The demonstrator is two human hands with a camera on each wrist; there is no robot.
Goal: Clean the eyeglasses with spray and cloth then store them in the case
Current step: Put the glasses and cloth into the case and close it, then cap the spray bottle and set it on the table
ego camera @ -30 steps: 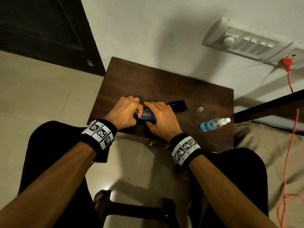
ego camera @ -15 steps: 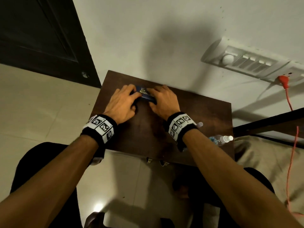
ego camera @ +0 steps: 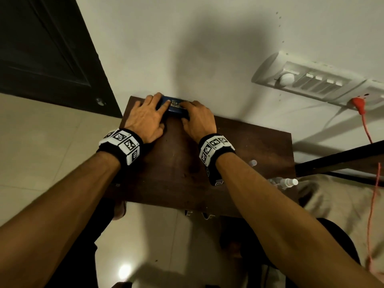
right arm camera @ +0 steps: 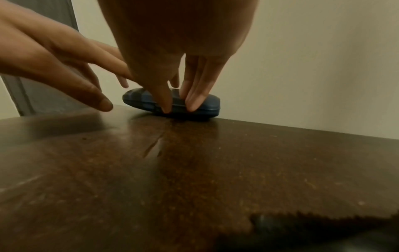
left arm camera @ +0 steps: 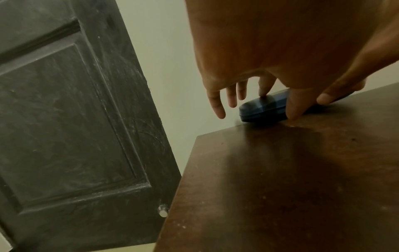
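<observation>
The glasses case (ego camera: 176,107) lies closed at the worktop's (ego camera: 239,154) far edge against the wall, the left hand (ego camera: 145,119) at its left end, the right hand (ego camera: 198,119) at its right, and the spray bottle (ego camera: 287,181) near the right edge.

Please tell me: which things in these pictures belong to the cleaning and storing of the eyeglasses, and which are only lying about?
For the job:
- blue case, closed, at the table's far edge
- left hand and right hand, both touching the case
- spray bottle, lying on the table
- cloth

Only lying about:
- dark door
- switch panel
- orange plug and cord
</observation>
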